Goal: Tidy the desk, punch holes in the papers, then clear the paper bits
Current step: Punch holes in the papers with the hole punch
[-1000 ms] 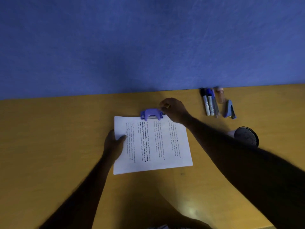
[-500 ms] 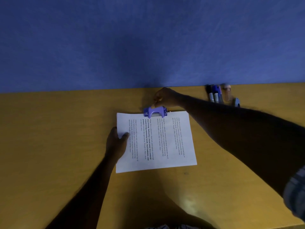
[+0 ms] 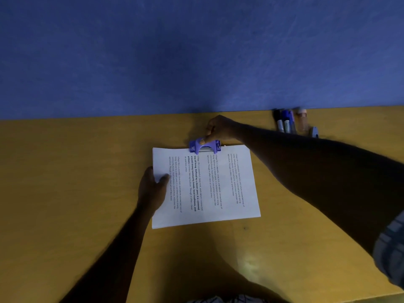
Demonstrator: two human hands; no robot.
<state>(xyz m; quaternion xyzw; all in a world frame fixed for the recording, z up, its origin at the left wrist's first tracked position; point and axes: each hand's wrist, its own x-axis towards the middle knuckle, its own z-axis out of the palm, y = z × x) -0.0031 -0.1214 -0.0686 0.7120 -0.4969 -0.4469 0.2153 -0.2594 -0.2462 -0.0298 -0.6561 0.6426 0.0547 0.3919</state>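
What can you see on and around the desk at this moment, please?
desk: one, yellow-brown, fills the lower half of the view
wall: one, blue, behind the desk's far edge
papers: one stack, white with printed text, mid-desk
hole punch: one, purple, on the papers' far edge
markers: about three, black and blue caps, far right by the wall
bottle: one, small, clear with a pale cap, right of the markers
stapler: one, blue, right of the bottle, partly hidden by the forearm
left hand: holds the papers' left edge, thumb on top
right hand: grips the hole punch, thumb on its top
sleeve: checked, at the right edge
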